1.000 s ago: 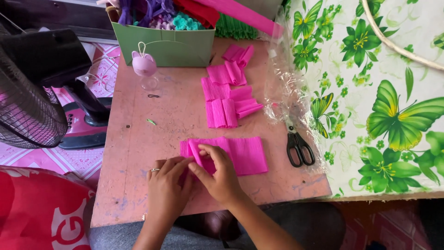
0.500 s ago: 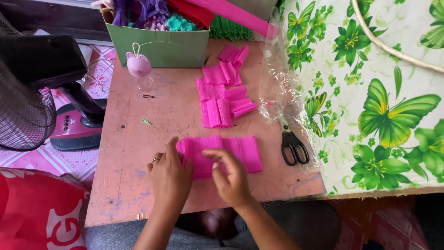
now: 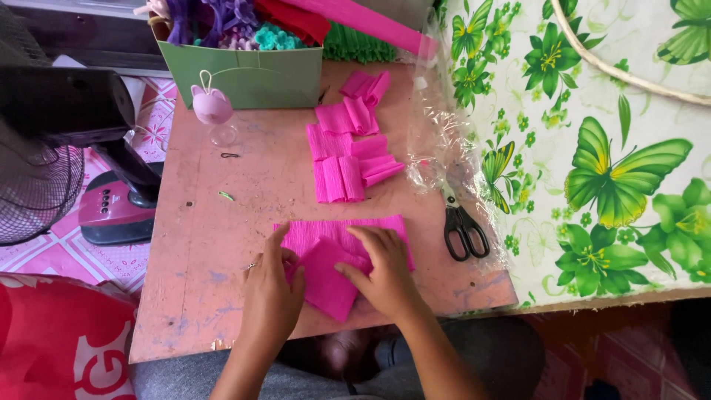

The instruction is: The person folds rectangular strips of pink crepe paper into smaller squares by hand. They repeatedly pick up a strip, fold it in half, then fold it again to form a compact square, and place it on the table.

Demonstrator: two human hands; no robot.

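Note:
A sheet of pink crepe paper lies near the front edge of the small pink table, one flap of it folded over toward me. My left hand presses on the sheet's left end, fingers spread flat. My right hand rests on the right part, fingertips pinning the folded flap. Farther back lies a pile of cut and rolled pink crepe pieces.
Black scissors lie on clear plastic wrap at the table's right. A green box of craft materials stands at the back, a small pink figurine before it. A fan is left, a butterfly-print cloth right.
My hands have folded part of the pink sheet over, so a flap now lies angled toward me. The view has shifted slightly.

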